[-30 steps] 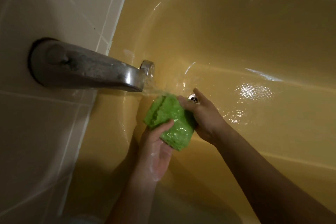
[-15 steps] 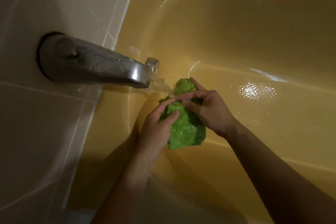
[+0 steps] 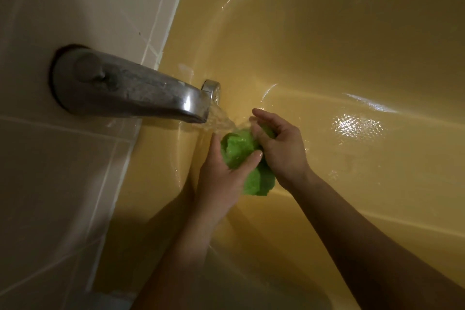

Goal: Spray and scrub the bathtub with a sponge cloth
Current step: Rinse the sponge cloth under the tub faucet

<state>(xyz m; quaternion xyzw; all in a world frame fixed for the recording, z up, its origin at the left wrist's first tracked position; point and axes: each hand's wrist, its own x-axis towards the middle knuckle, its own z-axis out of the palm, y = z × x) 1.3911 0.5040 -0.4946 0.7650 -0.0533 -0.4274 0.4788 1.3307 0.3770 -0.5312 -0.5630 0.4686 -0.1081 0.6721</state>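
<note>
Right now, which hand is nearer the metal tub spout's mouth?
Right. The right hand has fingertips in the stream beside the metal spout; the left hand sits lower, under the green sponge cloth.

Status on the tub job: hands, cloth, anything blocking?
Left hand and right hand both gripping green sponge cloth. Cloth bunched under running faucet. Yellow bathtub wet, nothing blocking.

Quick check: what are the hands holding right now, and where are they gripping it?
Both hold the green sponge cloth under the tap's stream. The left hand cups its lower left side, thumb across the front; the right hand bunches its upper right part.
</note>
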